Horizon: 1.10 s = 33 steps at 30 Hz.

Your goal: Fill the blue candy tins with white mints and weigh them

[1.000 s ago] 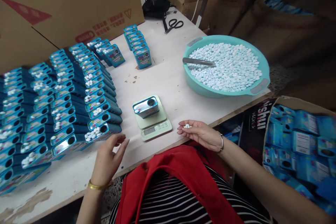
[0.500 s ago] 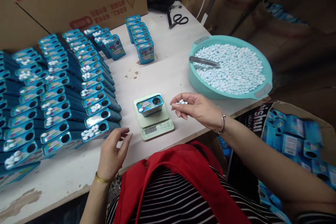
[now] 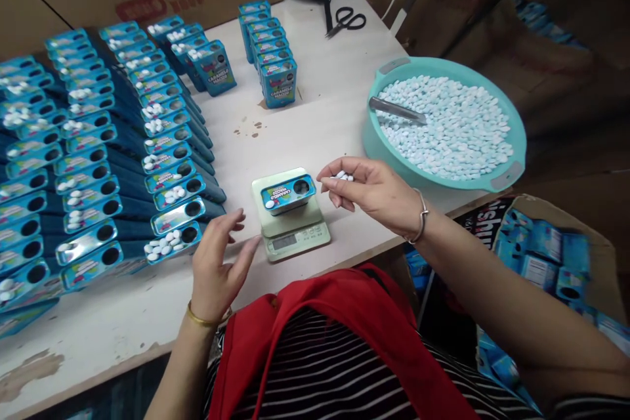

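White table (image 3: 339, 125) fills the frame centre. Rows of blue tins (image 3: 98, 144) at left overlap shingle-style, holes up, probably for easy access. Teal basin (image 3: 512, 144) of white tablets with a scoop sits upper right, within reach. Scale (image 3: 293, 230) is at centre; the tin (image 3: 288, 193) lies flat on it, long axis left-right, hole toward the right. Left hand (image 3: 216, 269) hovers half open, empty, beside the scale. Right hand (image 3: 374, 193) pinches a few tablets (image 3: 343, 176) just right of the tin's hole.

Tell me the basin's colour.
The basin is turquoise, clearest in the head view.
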Each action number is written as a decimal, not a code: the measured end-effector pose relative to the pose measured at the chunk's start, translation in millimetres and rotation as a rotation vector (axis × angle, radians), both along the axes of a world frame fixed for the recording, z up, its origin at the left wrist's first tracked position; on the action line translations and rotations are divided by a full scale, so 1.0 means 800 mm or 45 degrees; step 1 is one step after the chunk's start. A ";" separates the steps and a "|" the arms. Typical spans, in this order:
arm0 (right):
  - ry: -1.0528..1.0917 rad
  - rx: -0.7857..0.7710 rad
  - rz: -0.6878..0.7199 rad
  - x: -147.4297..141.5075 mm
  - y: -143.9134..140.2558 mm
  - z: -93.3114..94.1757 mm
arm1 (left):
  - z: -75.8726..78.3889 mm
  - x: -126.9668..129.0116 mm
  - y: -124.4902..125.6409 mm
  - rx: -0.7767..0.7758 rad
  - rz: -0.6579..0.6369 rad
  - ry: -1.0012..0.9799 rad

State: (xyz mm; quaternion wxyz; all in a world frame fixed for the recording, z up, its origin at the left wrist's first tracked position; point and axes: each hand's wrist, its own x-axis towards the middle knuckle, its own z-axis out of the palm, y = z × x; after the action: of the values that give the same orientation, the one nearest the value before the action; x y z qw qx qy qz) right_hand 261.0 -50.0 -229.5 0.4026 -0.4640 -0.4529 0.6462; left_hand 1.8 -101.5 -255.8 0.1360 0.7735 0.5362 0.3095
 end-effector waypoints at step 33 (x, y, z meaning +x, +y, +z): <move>0.165 -0.502 -0.216 0.041 -0.031 -0.079 | -0.032 -0.008 0.004 -0.373 0.100 -0.273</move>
State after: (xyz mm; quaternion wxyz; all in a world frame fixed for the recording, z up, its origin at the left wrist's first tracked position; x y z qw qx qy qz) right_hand 293.4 -74.8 -293.0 0.3852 -0.5278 -0.2503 0.7144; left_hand -4.5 -97.9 -281.5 0.2914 0.6865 0.5876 0.3138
